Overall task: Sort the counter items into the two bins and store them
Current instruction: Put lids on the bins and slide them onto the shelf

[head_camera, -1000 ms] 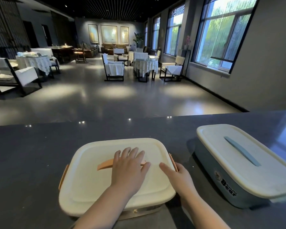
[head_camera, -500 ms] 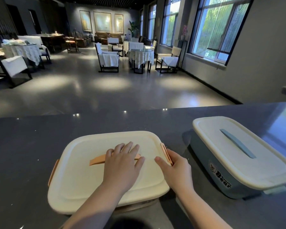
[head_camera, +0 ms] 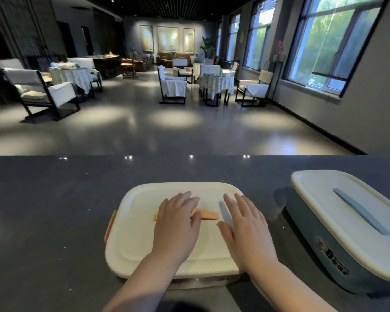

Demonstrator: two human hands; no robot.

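Two lidded storage bins sit on a dark grey counter (head_camera: 43,210). Orange-handled bin (head_camera: 140,233): cream lid on, orange strip handle (head_camera: 206,214) across the lid centre, orange side latch (head_camera: 110,226) visible at its left edge; the bin's body is almost wholly hidden under the lid. Left hand (head_camera: 177,224) lies palm-down on the lid, fingers straight and together, covering the middle of the strip handle. Right hand (head_camera: 245,226) lies palm-down on the right part of the same lid, fingers straight and slightly spread, thumb pointing toward the left hand; neither hand grips anything. The hands are just beside each other but not touching. Blue bin (head_camera: 320,248): stands to the right, apart from the first bin, angled, cream lid (head_camera: 324,199) on with a blue-grey strip handle (head_camera: 360,211), "Bear" printed on its side wall. Beyond the counter: a dining room with cloth-covered tables (head_camera: 216,83), chairs (head_camera: 43,91) and large windows (head_camera: 329,41) on the right.
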